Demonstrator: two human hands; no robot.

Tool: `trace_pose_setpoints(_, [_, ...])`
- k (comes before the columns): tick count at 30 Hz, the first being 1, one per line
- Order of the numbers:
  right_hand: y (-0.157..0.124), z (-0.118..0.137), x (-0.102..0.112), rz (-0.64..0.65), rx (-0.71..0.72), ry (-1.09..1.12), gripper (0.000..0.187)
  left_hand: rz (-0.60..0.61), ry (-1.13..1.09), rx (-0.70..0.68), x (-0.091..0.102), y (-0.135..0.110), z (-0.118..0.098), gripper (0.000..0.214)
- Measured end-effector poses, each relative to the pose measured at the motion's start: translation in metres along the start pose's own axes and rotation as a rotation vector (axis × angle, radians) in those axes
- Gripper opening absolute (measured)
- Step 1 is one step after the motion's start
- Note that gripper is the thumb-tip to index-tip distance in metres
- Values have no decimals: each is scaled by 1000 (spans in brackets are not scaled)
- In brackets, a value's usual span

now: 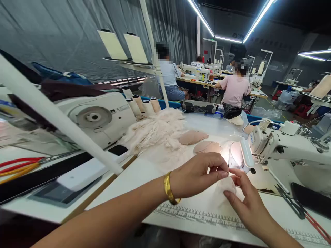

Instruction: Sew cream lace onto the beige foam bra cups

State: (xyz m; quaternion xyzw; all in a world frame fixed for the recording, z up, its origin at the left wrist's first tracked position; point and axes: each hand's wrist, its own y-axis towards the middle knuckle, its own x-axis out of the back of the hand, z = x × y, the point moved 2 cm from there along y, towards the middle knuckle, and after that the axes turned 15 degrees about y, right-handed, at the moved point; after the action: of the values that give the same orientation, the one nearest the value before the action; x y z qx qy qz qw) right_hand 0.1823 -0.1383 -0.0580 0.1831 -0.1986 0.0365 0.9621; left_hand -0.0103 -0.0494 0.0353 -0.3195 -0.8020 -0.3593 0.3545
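Between my two hands is a small pale piece of fabric (227, 186), held above the front of the white table (144, 182). My left hand (201, 172), with a gold bracelet at the wrist, pinches its upper edge between thumb and fingers. On the other side my right hand (244, 196) grips it with curled fingers. Just behind lie pinkish-beige cup-shaped pads (193, 137), and another pad rests under the lamp of the sewing machine (274, 141). A heap of cream lace fabric (157, 129) spreads to the left of the pads.
Scissors (291, 203) and a black phone-like object (311, 198) lie at the right. A ruler strip (199, 214) runs along the front edge. Thread cones (142, 105) stand behind the lace, near a slanting white pole (64, 117). Other people sit at machines further back.
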Motion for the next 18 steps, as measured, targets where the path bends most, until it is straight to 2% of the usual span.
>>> trace_pose_setpoints(2, [1,1,5,-97,59,-22,25,-3,53,1,2,8,3,21])
trace_pose_setpoints(3, [1,3,10,-152,139,-90,19,1,60,16,2,10,6,22])
trace_pose_setpoints(5, [-5,11,20,-241,339,-293,21,16,4,62,-5,9,17,23])
trace_pose_setpoints(6, [-9,16,23,-229,412,-386,24,20,-36,85,-11,7,22,22])
trace_pose_setpoints(7, [-13,20,26,-156,446,-452,26,22,-76,107,-19,4,29,22])
trace_pose_setpoints(10, [-26,26,27,218,371,-426,13,5,-179,199,-50,-9,47,22])
trace_pose_setpoints(11, [-29,25,28,292,320,-372,12,-5,-216,240,-61,-13,52,20])
trace_pose_setpoints(12, [-30,22,30,308,272,-321,11,-23,-251,272,-71,-16,56,18])
trace_pose_setpoints(14, [-26,14,36,204,193,-260,14,-75,-284,279,-83,-20,59,13])
trace_pose_setpoints(15, [-21,8,38,136,150,-258,19,-102,-284,258,-85,-20,58,10])
trace_pose_setpoints(18, [-2,-12,39,48,16,-284,42,-144,-272,195,-80,-15,46,6])
